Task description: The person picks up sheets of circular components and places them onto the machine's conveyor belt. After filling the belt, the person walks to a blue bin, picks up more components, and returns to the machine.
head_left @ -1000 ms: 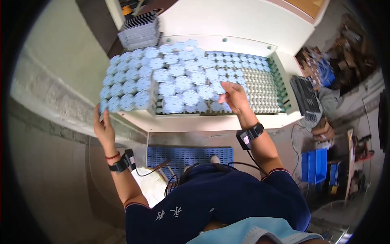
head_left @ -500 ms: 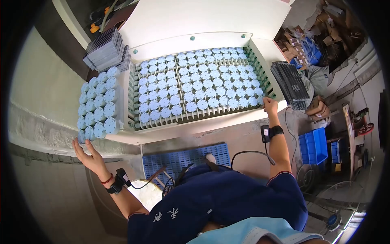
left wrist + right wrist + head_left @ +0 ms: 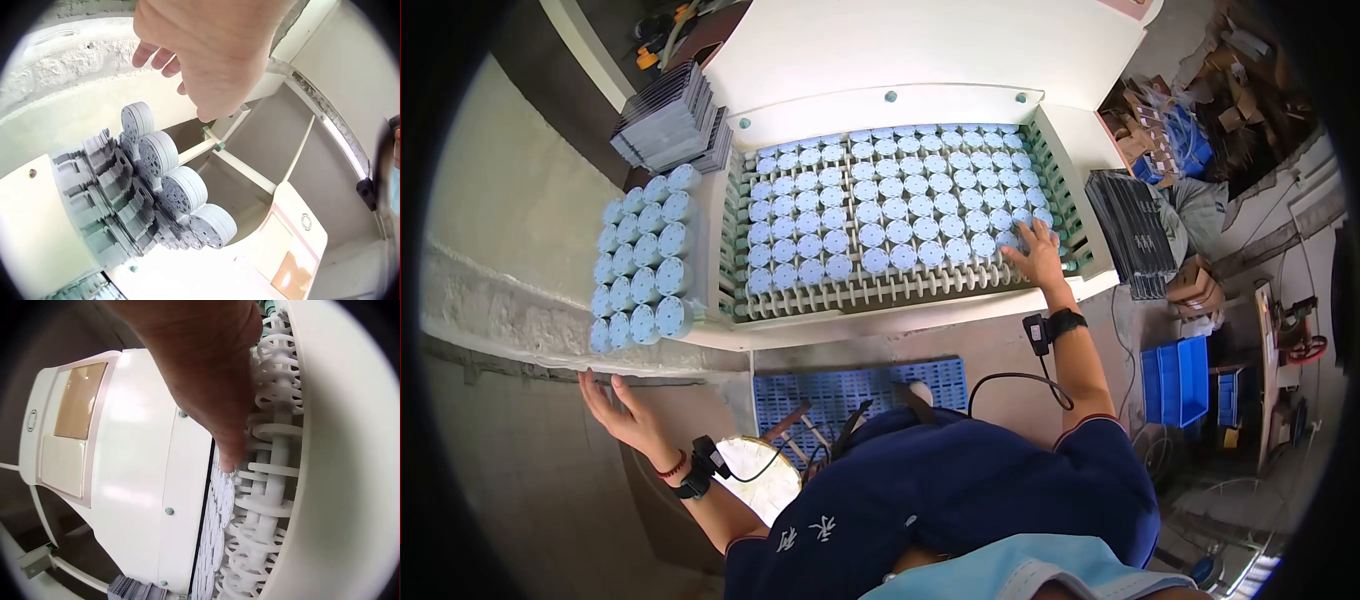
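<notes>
Rows of light blue round discs point(image 3: 925, 229) lie on the rollers of a white machine point(image 3: 820, 327). My right hand point(image 3: 1036, 256) is over the discs at the near right corner, fingers spread, thumb pointing left. In the right wrist view that hand point(image 3: 206, 381) has a fingertip at the edge of the discs point(image 3: 215, 519), beside the white ringed rollers point(image 3: 269, 506). My left hand point(image 3: 626, 416) hangs with fingers extended just below the stacked discs point(image 3: 640, 265) on the machine's left end, apart from them. The left wrist view shows that hand point(image 3: 200, 56) holding nothing, above stacked discs point(image 3: 181, 189).
Grey plates point(image 3: 665, 125) are piled at the back left, and black trays point(image 3: 1135, 235) lie at the right end. Blue bins point(image 3: 1175, 382) stand on the right. A blue slatted mat point(image 3: 860, 388) is on the floor. A rough wall ledge point(image 3: 510, 325) runs along the left.
The discs that were bunched and raised mid-machine now lie flat in rows. My right hand went right to the corner, then its fingers spread. My left hand moved down from the stacks.
</notes>
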The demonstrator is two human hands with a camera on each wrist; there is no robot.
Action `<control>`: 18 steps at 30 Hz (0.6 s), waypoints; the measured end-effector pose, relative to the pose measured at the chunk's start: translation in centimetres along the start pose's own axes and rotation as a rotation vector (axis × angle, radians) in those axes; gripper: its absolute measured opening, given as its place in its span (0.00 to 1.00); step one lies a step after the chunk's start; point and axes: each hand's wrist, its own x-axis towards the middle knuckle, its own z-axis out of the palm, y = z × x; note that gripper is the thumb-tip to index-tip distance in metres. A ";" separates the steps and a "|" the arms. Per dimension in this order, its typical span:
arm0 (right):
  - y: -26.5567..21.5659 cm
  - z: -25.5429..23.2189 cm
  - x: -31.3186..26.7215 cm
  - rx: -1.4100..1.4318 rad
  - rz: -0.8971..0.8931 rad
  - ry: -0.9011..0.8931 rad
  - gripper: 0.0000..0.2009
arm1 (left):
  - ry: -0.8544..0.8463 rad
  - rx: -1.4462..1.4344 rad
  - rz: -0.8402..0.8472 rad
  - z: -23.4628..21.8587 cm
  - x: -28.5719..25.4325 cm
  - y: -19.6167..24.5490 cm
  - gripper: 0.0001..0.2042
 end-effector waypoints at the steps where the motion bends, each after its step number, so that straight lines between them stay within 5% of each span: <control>1: 0.1 -0.1 0.5 0.008 -0.005 -0.012 0.34 | -0.005 -0.002 -0.005 -0.1 0.0 -0.2 0.19; 9: -3.8 -0.9 1.2 0.178 -0.077 0.092 0.28 | -0.058 -0.233 -0.234 0.0 0.7 -3.8 0.19; 13: -15.5 -5.4 1.3 0.533 -0.354 0.012 0.15 | -0.063 -0.180 -0.188 0.6 2.2 -5.8 0.20; 18: -27.6 -6.7 0.7 0.868 -0.563 -0.307 0.15 | -0.196 -0.205 -0.248 0.7 4.1 -4.8 0.23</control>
